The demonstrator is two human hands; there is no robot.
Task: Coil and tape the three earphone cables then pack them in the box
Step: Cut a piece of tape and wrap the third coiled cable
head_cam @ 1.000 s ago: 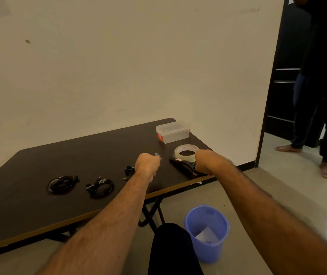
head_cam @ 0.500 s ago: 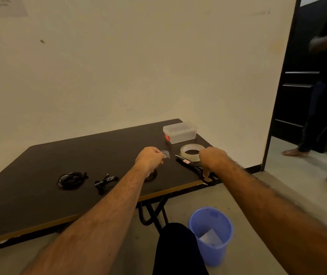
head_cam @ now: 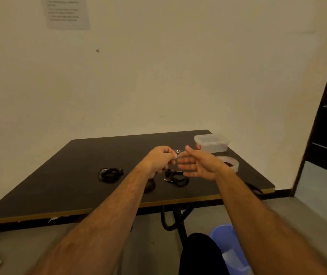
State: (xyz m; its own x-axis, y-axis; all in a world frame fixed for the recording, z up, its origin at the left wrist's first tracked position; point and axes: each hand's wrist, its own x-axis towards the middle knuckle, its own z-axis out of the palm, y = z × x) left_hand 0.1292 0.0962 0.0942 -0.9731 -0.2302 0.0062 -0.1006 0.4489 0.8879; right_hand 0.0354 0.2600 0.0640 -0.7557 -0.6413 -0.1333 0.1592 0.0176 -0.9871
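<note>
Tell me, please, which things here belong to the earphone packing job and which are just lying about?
Job:
- coiled cable
- loose cable
- tape piece pinched in left hand
- tape roll
- box, lid on

Lying about:
- blue bin on the floor
- paper on the wall

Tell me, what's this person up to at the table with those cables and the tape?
The person is bundling earphone cables. The left hand pinches a small piece of clear tape above the table, and the open right hand reaches toward it. One coiled cable lies to the left, another cable sits under the hands. The tape roll and the lidded box wait at the right; nothing looks packed yet.
</note>
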